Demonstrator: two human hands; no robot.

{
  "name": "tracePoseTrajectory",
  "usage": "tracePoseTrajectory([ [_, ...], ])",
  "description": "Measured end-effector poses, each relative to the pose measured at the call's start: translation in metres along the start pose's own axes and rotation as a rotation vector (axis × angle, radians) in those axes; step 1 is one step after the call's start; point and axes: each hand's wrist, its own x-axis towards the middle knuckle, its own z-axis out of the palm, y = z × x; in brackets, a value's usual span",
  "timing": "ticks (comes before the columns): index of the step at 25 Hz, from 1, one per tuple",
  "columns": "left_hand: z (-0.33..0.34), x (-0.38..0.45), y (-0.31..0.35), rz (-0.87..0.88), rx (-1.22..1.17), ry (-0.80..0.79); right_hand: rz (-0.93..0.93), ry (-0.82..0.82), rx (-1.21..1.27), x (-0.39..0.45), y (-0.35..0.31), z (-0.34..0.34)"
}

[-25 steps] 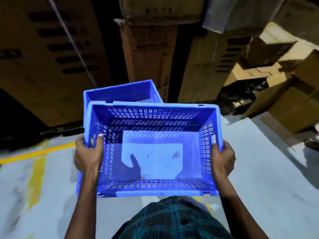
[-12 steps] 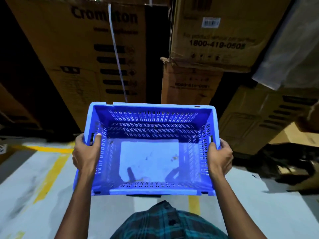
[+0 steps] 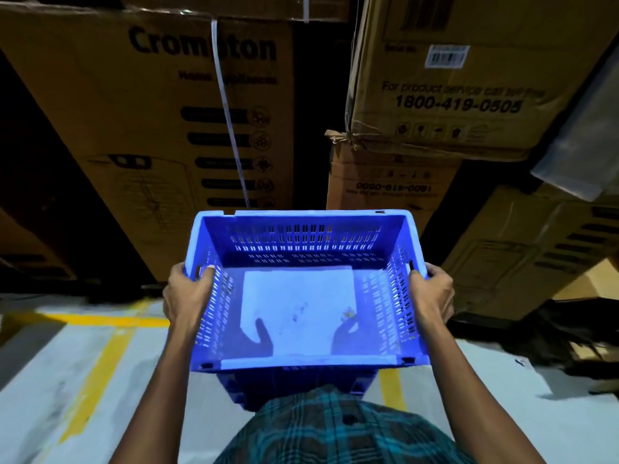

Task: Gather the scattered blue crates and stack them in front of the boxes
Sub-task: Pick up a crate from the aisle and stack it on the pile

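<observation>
I hold a blue slotted crate [image 3: 306,244] level in front of my chest, above the floor. My left hand [image 3: 187,296] grips its left handle slot, thumb over the rim. My right hand [image 3: 432,293] grips the right handle slot the same way. A pale sheet lies on the crate's bottom with a small scrap on it. Directly beneath the held crate, part of a darker blue crate [image 3: 294,385] shows just above my shirt. Stacked cardboard boxes [image 3: 160,122] rise right behind the crate.
More cardboard boxes [image 3: 449,82] are stacked at the centre and right, with a dark gap between stacks. The grey floor [image 3: 50,380] carries yellow painted lines [image 3: 97,380]. Dark debris and flattened cardboard [image 3: 569,336] lie on the floor at the right.
The view has swung left and closer to the box stacks while I carry the crate in both hands. The second crate seen behind it earlier now shows only underneath it.
</observation>
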Motion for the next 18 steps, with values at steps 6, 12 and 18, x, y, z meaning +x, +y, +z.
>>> tracePoseTrajectory([
  [6,0.022,0.051,0.005,0.112,0.203,-0.107,0.094,0.036,-0.054,0.007,-0.017,0.041],
  [12,0.04,0.08,0.019,0.081,0.214,-0.099,0.125,0.008,-0.124,0.025,-0.032,0.066],
  [18,0.048,0.106,0.028,0.116,0.206,-0.068,0.08,-0.051,-0.133,0.044,-0.052,0.091],
])
